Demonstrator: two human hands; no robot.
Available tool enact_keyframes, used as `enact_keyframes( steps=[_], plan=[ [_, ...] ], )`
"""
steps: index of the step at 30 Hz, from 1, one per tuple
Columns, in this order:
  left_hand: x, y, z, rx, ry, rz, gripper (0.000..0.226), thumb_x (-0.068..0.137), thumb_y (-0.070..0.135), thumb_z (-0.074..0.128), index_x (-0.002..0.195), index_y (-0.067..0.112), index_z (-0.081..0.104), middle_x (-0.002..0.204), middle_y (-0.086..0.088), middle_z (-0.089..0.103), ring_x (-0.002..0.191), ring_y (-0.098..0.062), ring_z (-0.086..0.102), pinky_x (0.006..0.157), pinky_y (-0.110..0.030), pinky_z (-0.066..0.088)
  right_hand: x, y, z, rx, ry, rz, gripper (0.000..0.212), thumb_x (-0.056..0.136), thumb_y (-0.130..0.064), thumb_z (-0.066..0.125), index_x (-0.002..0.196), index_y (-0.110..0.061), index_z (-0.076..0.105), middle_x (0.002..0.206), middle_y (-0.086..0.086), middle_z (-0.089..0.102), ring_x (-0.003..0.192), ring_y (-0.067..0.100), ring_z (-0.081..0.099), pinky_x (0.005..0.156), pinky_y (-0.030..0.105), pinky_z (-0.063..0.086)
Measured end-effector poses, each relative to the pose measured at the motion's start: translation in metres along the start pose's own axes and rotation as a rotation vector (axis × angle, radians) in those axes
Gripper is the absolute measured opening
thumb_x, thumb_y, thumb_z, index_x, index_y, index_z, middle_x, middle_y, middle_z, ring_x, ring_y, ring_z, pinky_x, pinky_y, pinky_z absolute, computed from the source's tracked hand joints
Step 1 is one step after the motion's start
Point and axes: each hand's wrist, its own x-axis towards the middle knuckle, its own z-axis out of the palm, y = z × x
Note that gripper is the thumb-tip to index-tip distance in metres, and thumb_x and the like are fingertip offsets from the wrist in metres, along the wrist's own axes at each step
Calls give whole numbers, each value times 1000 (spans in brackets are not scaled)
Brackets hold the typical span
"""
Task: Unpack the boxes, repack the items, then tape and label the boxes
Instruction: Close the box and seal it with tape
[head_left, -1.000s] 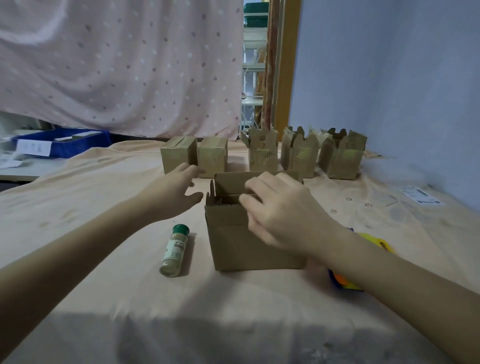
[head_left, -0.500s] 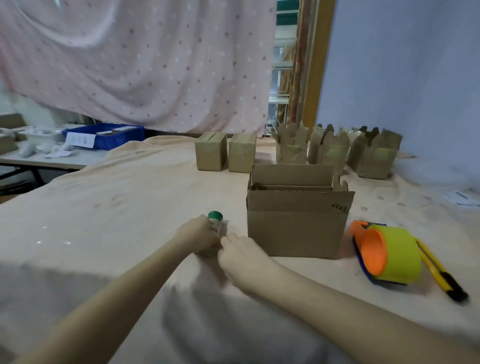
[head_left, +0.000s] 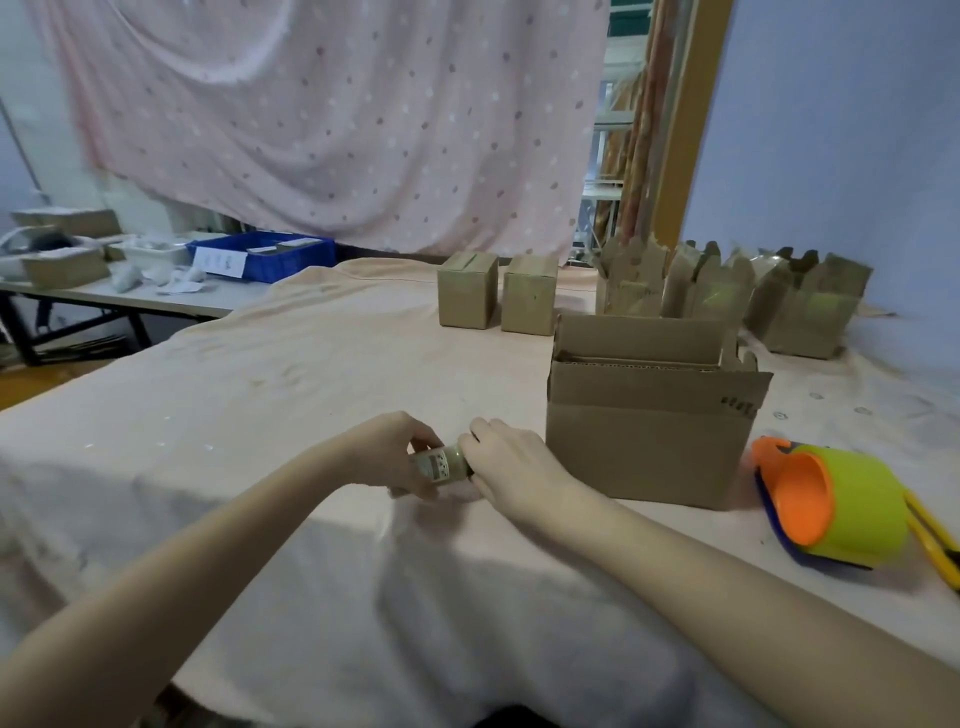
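**Both hands on the small bottle beside the open box**

Peach cloth (head_left: 270, 395) covers the work table from its near edge to the far wall, lightly stained and rumpled. Nearest the camera, two bare forearms reach forward and meet just left of the table's middle. The left hand (head_left: 387, 453) curls its fingers round one end of a small bottle (head_left: 441, 464), and the right hand (head_left: 506, 460) wraps over the other end, so the bottle lies sideways between the two grips with only its pale label and a strip of glass showing. Its cap is hidden under the right fingers. Whether the bottle rests on the cloth or is lifted just off it cannot be told.

Just beside the right hand stands the open cardboard box (head_left: 644, 431), its flaps upright and its inside out of sight. To the right of that box lies a tape dispenser (head_left: 836, 506) with an orange core and a yellow-green roll, and a yellow utility knife (head_left: 932, 540) lies against its far side at the frame edge.

Farther back, two closed small boxes (head_left: 496, 296) stand side by side. To their right, a row of opened boxes (head_left: 727, 293) with ragged flaps lines the blue wall. Off to the left, a second table carries a blue bin (head_left: 270, 255). A pink dotted curtain (head_left: 332, 119) hangs behind everything.
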Motion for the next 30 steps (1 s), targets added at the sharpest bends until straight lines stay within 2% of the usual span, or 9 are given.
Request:
enact_keyframes(
  steps=[2,5,7,10,11,14,18,23,30],
  plan=[
    [-5,1,-8,38,-5,6,45,69,25,82,111,22,65,64,16,64,51,-4,53,66,-24,47,-1,-2,-7,8,18,-13,23,95,-11,46,118,-6,47,121,11,46,113,28,45,68,33,28],
    [-10,8,-21,106,28,29,48,70,25,80,115,22,62,78,0,71,44,-1,52,66,-28,51,0,-2,-25,-29,69,2,22,92,-8,50,114,-6,50,117,11,49,109,28,46,65,33,27],
    [-14,18,-35,136,74,44,49,72,25,80,117,22,60,87,2,68,55,-6,56,67,-29,52,0,0,-40,-46,131,-10,20,86,-7,58,105,-4,56,107,13,54,100,30,52,58,34,27],
    [-20,36,-58,169,172,79,52,73,23,80,120,22,58,94,9,58,83,-14,56,78,-28,48,-2,8,-71,-58,225,10,34,48,-6,86,69,-4,60,69,12,56,60,29,57,44,23,15],
    [-21,41,-66,163,204,93,50,72,23,80,118,22,58,98,8,59,88,-15,56,80,-27,48,-3,11,-81,-73,263,29,34,47,-8,86,69,-5,60,68,11,56,59,28,56,45,23,17],
    [-25,55,-87,217,282,123,39,73,31,79,107,29,60,99,10,63,84,-12,55,66,-14,43,-8,24,-106,-126,302,72,21,85,-20,62,103,-9,58,102,8,54,92,26,54,58,31,29],
    [-18,76,-106,314,390,153,43,68,48,77,106,39,61,95,12,63,85,-14,59,78,-38,51,-19,52,-132,-133,369,143,30,92,-31,53,118,-15,53,115,4,52,104,23,51,65,30,32],
    [0,111,-105,238,413,248,46,72,35,79,113,24,62,102,3,60,87,-18,57,80,-35,50,-42,97,-145,-107,346,302,37,94,-40,47,124,-19,53,113,2,56,104,20,52,67,28,33],
    [21,150,-88,266,443,359,47,75,33,75,119,23,61,97,6,54,85,-15,52,74,-32,48,-82,150,-131,-84,127,615,34,94,-37,45,119,-16,55,105,6,56,89,24,55,65,31,41]
  ],
)
